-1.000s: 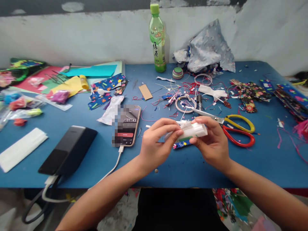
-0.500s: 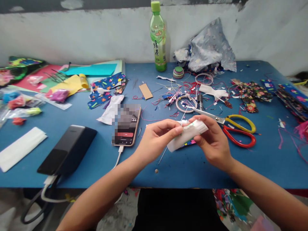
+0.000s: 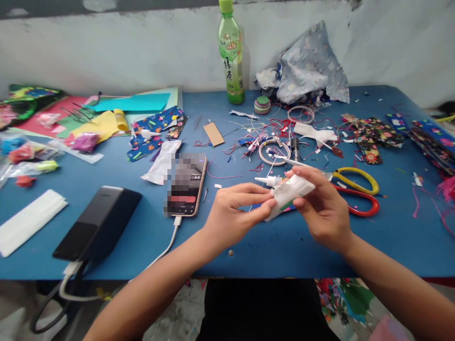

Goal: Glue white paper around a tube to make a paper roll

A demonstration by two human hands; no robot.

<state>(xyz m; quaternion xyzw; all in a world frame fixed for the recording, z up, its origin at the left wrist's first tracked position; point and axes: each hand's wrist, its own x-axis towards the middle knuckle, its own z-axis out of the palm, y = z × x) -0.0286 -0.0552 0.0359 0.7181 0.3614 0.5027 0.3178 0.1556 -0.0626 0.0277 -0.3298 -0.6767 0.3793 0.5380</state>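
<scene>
My left hand [image 3: 232,215] and my right hand [image 3: 325,208] meet over the front middle of the blue table [image 3: 249,246]. Between them is a small white folded paper piece [image 3: 293,192] with a bit of green on it. My right hand's fingers are wrapped round it, and my left thumb and fingers pinch its lower left end. A white nozzle-like tip [image 3: 265,180] lies just behind my left fingers. Scissors with a yellow and a red handle [image 3: 355,189] lie right behind my right hand.
A phone [image 3: 185,185] on a white cable and a black power bank [image 3: 97,222] lie at left. A green bottle [image 3: 231,52] stands at the back by crumpled patterned paper [image 3: 305,71]. Thread scraps, wire rings [image 3: 273,151] and coloured sheets [image 3: 106,116] litter the table.
The white paper piece has tilted so its right end points up, and both hands shifted a little right and up with it. My left fingers moved to its lower end.
</scene>
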